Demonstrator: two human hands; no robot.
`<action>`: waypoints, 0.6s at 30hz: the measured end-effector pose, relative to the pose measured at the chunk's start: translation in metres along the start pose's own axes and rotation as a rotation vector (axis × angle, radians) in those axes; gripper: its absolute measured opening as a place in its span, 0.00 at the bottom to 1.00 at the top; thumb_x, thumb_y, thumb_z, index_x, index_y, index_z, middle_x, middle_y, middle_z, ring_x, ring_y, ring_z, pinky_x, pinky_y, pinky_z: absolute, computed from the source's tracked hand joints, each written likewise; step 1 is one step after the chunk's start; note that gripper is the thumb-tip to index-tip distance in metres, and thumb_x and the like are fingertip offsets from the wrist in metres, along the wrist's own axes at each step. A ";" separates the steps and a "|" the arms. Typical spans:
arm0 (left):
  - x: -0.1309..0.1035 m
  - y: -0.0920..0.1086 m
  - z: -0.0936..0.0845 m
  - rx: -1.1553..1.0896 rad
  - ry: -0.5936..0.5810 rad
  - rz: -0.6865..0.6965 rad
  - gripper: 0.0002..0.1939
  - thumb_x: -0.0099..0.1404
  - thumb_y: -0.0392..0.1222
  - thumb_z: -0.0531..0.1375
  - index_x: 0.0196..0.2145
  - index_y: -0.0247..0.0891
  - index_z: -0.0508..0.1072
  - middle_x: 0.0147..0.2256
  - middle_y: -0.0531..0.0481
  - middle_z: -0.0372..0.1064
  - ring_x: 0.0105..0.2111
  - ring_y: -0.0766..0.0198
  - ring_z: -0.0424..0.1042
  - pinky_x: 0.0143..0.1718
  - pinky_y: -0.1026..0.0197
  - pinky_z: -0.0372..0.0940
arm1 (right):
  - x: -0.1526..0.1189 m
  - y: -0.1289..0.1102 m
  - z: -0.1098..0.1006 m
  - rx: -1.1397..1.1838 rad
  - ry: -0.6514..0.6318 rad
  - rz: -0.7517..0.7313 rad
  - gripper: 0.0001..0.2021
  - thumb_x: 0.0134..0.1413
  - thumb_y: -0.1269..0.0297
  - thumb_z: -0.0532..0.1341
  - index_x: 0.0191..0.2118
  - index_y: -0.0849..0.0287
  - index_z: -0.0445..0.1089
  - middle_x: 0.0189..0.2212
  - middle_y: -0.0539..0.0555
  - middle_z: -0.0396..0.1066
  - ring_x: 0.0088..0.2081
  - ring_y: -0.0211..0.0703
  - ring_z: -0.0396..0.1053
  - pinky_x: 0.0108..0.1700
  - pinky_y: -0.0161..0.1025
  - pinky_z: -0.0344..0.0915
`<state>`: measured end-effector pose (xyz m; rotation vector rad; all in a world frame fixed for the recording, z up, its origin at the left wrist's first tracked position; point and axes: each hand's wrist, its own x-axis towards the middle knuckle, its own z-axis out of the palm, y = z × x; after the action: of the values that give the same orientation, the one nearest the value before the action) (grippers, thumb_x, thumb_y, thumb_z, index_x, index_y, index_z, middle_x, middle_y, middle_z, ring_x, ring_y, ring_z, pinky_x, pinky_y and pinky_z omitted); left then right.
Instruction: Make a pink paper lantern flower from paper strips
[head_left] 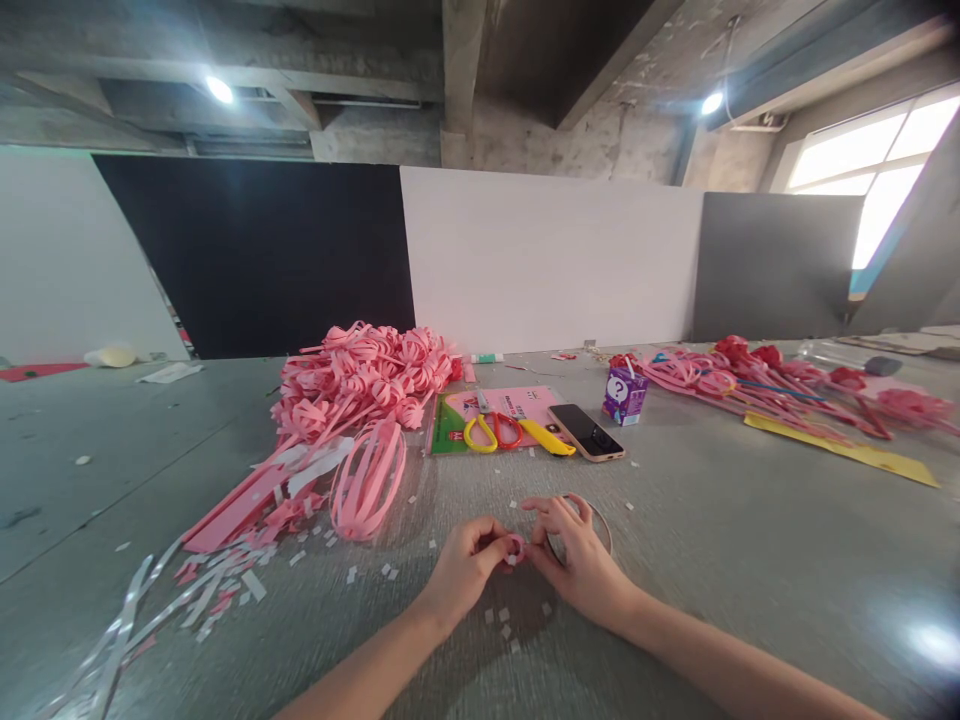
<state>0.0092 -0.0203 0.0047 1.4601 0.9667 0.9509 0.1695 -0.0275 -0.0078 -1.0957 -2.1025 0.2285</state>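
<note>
Over the near middle of the grey table, my two hands meet at a small curled loop of pink paper strip (pixel 514 549). My left hand (pixel 474 560) pinches the loop between thumb and fingers. From the other side, my right hand (pixel 576 555) has its thumb at the loop's right edge, with other fingers raised and bent above. What the right fingertips pinch is partly hidden. A thin round ring (pixel 606 528) shows behind my right hand, mostly covered by it. Small white paper bits (pixel 504 615) lie on the table below my hands.
Pink paper-strip bundles (pixel 367 375) heap up at left, beside a looped bundle (pixel 367 485) and scraps (pixel 225 590). Ahead lie scissors (pixel 481 434), a yellow cutter (pixel 547 438), a phone (pixel 587 432) and a purple box (pixel 625 397). More pink strips (pixel 757 385) and yellow paper (pixel 840 450) lie right.
</note>
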 end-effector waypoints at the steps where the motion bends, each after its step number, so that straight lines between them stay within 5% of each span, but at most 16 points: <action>1: 0.000 0.001 0.000 0.004 0.001 0.004 0.10 0.54 0.42 0.56 0.19 0.35 0.66 0.20 0.54 0.62 0.25 0.65 0.62 0.28 0.66 0.57 | 0.000 0.000 0.000 -0.009 0.002 0.004 0.17 0.49 0.75 0.51 0.45 0.55 0.53 0.23 0.46 0.64 0.36 0.42 0.65 0.50 0.55 0.45; 9: -0.004 0.004 -0.001 -0.077 -0.025 0.049 0.05 0.54 0.41 0.57 0.25 0.37 0.66 0.24 0.55 0.64 0.28 0.65 0.65 0.31 0.65 0.58 | -0.001 0.004 0.002 -0.040 0.047 0.023 0.16 0.48 0.75 0.52 0.44 0.54 0.54 0.25 0.47 0.64 0.34 0.42 0.65 0.49 0.53 0.46; 12: -0.003 -0.002 0.000 -0.138 -0.012 0.064 0.10 0.51 0.38 0.60 0.30 0.39 0.60 0.25 0.56 0.65 0.29 0.66 0.66 0.32 0.65 0.59 | -0.001 0.003 0.002 -0.031 0.063 0.004 0.15 0.48 0.75 0.52 0.43 0.55 0.54 0.25 0.48 0.65 0.35 0.41 0.65 0.49 0.53 0.46; 18: -0.001 -0.009 0.000 0.097 0.058 0.158 0.09 0.52 0.35 0.58 0.30 0.38 0.60 0.26 0.54 0.65 0.28 0.66 0.65 0.31 0.66 0.59 | -0.001 -0.004 -0.002 -0.040 0.031 -0.041 0.14 0.46 0.77 0.53 0.40 0.56 0.57 0.26 0.48 0.66 0.34 0.40 0.64 0.48 0.50 0.48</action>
<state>0.0081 -0.0206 -0.0043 1.6166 0.9618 1.0780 0.1688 -0.0309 -0.0057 -1.0720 -2.1077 0.1501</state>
